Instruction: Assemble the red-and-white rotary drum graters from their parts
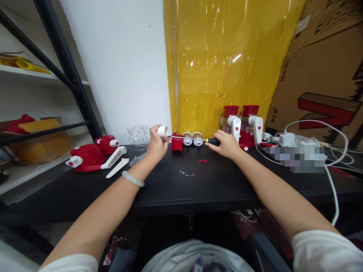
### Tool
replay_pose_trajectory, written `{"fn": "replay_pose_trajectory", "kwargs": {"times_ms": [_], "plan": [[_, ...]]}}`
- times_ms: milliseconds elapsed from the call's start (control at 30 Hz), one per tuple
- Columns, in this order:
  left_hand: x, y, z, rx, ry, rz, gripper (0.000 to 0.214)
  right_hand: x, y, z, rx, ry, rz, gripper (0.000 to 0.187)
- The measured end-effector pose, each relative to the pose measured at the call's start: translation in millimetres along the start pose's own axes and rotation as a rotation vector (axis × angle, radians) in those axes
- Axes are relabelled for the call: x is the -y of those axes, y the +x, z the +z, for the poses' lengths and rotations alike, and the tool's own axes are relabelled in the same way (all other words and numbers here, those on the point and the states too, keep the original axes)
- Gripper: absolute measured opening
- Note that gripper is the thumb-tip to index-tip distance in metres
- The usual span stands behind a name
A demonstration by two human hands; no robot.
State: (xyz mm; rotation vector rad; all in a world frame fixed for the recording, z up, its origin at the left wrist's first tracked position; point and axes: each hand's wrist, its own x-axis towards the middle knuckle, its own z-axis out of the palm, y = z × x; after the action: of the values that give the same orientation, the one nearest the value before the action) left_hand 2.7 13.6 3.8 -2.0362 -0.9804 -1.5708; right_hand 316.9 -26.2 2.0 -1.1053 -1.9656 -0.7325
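Note:
My left hand [158, 142] is closed around a white round plastic part [163, 131], holding it above the black table [159, 189]. A screwdriver [212, 141] with a black and yellow handle lies in the grip of my right hand [225, 143]. Its long shaft points left, and the tip reaches the white part; whether it touches a screw is too small to tell. Behind the shaft are a red curved piece [177, 143] and two clear-and-white drums [193, 139]. Several small screws [187, 174] and a little red piece [203, 161] lie in front of my hands.
Red housings [87, 155] and white handle pieces [115, 158] lie at the left, near clear plastic parts [138, 134]. Two assembled red-and-white machines [235, 126] stand back right. White cables and chargers [287, 139] spread over the right side, before a large cardboard box [320, 75].

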Motion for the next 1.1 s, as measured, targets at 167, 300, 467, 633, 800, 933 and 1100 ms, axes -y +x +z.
{"fn": "replay_pose_trajectory", "kwargs": {"times_ms": [167, 300, 467, 633, 800, 933, 1100], "plan": [[-0.1, 1.3, -2.0, 0.005, 0.013, 0.036, 0.063, -2.4, -0.2, 1.2, 0.001, 0.108, -0.007, 0.035], [-2.0, 1.7, -2.7, 0.008, 0.050, 0.058, 0.061, -5.7, 0.1, 2.1, 0.000, 0.220, -0.004, 0.033], [-5.0, 1.2, -4.6, 0.065, 0.081, 0.017, 0.060, -10.9, 2.0, 5.3, -0.043, 0.401, 0.035, 0.035], [-9.1, 2.6, -9.3, 0.113, 0.111, -0.053, 0.060, -17.3, 3.6, 9.8, -0.066, 0.597, 0.180, 0.039], [-9.8, 2.8, -10.0, 0.114, 0.130, -0.059, 0.059, -20.4, 3.3, 11.2, -0.054, 0.815, 0.396, 0.041], [-5.8, 0.6, -5.5, 0.069, 0.114, -0.068, 0.063, -19.1, 3.0, 12.1, -0.011, 0.987, 0.525, 0.044], [-4.4, -0.2, -2.9, 0.037, 0.128, -0.042, 0.061, -19.0, 4.9, 15.5, -0.093, 1.081, 0.594, 0.043]]}}
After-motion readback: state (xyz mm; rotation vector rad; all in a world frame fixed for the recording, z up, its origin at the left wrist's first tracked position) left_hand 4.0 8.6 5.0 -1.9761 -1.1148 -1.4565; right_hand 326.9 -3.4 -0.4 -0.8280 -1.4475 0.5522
